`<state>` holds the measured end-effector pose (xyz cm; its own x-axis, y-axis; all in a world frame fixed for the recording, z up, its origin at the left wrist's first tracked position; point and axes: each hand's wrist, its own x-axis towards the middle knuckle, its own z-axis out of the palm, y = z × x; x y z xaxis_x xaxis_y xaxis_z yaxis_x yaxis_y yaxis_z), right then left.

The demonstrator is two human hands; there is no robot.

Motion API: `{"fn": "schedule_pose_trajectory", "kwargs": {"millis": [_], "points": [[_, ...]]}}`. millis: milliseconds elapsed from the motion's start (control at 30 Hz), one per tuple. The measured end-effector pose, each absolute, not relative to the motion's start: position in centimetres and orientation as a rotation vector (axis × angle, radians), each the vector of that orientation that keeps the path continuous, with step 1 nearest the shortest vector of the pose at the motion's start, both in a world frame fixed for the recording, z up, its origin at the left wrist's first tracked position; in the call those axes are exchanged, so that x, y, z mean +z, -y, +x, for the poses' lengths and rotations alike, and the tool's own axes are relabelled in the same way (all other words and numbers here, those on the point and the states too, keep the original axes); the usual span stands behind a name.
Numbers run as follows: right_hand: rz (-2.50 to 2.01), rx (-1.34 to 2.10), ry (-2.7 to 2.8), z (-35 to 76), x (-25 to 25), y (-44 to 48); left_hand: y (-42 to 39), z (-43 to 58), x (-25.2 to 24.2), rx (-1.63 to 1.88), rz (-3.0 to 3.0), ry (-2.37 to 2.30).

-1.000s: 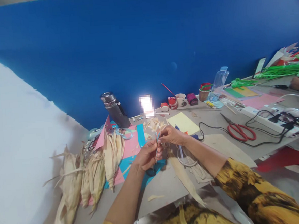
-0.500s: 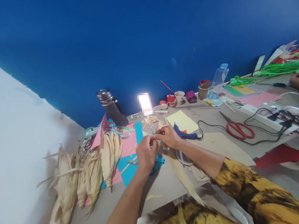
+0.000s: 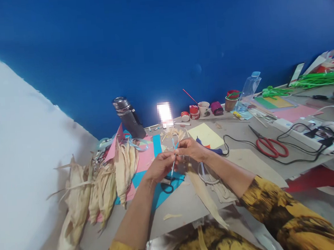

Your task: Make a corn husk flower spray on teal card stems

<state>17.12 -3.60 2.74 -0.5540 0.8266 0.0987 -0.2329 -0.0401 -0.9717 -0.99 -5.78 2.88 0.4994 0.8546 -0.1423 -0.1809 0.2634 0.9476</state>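
While the left hand (image 3: 160,166) and right hand (image 3: 191,150) both pinch a skinny pale-blue stick (image 3: 173,166), dry husks (image 3: 126,166) heaped off left, blue glue gun (image 3: 217,151) lying nearby.

We hold a thin bluish stick (image 3: 173,168) in left hand (image 3: 161,166) and right hand (image 3: 192,150), above the tabletop (image 3: 187,207), between front and back edges.
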Motion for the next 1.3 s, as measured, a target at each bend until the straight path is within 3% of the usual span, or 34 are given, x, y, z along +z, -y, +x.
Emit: {"fn": "schedule_pose_trajectory", "kwargs": {"millis": [300, 433, 633, 800, 1033, 1133, 1300], "points": [[-1.147, 0.974, 1.483, 15.6, 2.2, 3.7, 6.9, 1.0, 2.2, 1.325, 1.727, -1.509], [-1.022, 1.117, 1.486, 15.9, 1.8, 3.3, 6.3, -0.6, 2.7, 0.924, 1.510, -1.286], [-0.680, 1.572, 1.410, 16.6, 1.9, 3.4, 5.8, -2.6, 2.6, 0.613, 1.029, -0.698], [-0.650, 1.549, 1.382, 16.6, 2.5, 3.8, 6.4, -0.8, 2.0, 0.727, 1.055, -0.696], [-0.942, 1.199, 1.242, 15.4, 1.2, 3.2, 7.0, 0.6, 1.7, 1.131, 2.021, -1.513], [-0.909, 1.202, 1.238, 15.5, 1.2, 3.2, 6.8, 0.6, 1.6, 1.119, 1.949, -1.423], [-0.784, 1.315, 1.369, 16.6, 1.9, 3.4, 6.3, -0.4, 2.5, 0.855, 1.332, -0.870]]}}
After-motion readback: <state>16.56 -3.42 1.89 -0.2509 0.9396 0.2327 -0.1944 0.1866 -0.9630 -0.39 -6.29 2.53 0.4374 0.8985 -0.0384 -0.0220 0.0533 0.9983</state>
